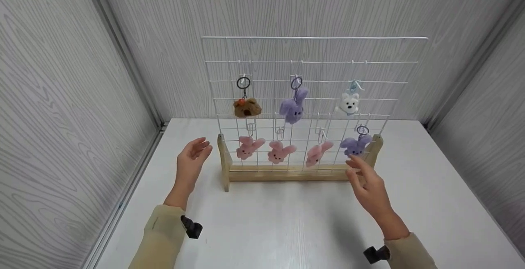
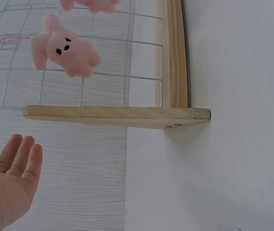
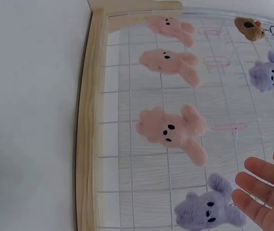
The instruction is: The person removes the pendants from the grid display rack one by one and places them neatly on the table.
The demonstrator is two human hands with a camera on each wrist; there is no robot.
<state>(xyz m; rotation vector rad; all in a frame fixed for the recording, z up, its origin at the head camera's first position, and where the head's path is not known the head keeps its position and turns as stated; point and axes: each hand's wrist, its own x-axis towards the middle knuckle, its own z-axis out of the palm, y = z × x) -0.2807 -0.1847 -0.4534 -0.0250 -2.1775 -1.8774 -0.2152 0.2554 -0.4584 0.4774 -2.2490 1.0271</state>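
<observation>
My left hand (image 1: pixel 192 158) hovers left of the wooden stand, its fingers loosely bent and nothing in them. In front of the lower right purple bunny keychain (image 1: pixel 355 145) is my right hand (image 1: pixel 369 185), fingers relaxed and holding nothing; its fingertips overlap the plush's lower edge in the head view. Three pink bunny keychains (image 1: pixel 281 153) hang along the same lower row. Above them hang a brown bear-like keychain (image 1: pixel 247 108), another purple bunny keychain (image 1: pixel 292 110) and a white dog-like keychain (image 1: pixel 349 104). In the right wrist view, the fingers (image 3: pixel 259 187) are beside the purple bunny's ears.
A white wire grid rack (image 1: pixel 315 38) stands upright in a wooden base (image 1: pixel 287 175) on a white table (image 1: pixel 262 219). Wood-grain panels (image 1: pixel 164 6) enclose the back and both sides. A small black camera (image 1: pixel 192 227) sits on each wrist.
</observation>
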